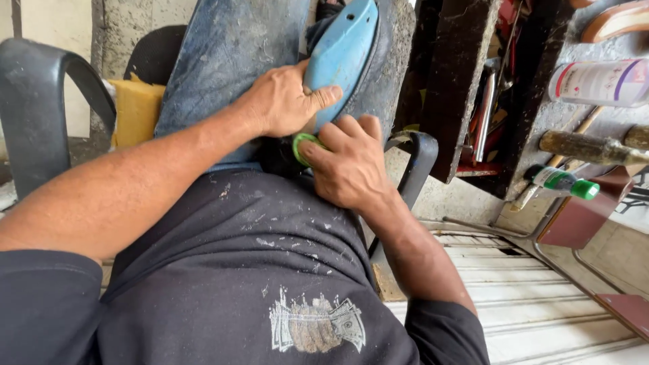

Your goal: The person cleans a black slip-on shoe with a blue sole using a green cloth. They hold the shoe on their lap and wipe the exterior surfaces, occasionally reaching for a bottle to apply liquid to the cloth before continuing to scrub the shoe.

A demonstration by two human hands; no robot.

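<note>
The blue shoe sole (341, 57) lies on the person's lap, on the jeans leg (223, 61), w/ its long side running up and away from the body. The left hand (280, 101) sits on the near end of the sole, fingers wrapped over its left edge & thumb pressed flat on the blue top, so that grip is closed on the sole. Just below the sole's near end, the right hand (348, 165) is curled tight, pinching a small green round thing (302, 145) betw. its fingers; what the green thing is, can't tell. The two hands touch. Left of the sole, past the leg, a yellow cushion (137, 108) sits on a dark plastic chair (47, 108). Right of the sole, well apart, a messy shelf holds a white bottle (598, 82), a small bottle w/ a green cap (561, 182) & a wood-handled tool (588, 145). Near the body, the dark shirt (243, 270) has white specks on it.
</note>
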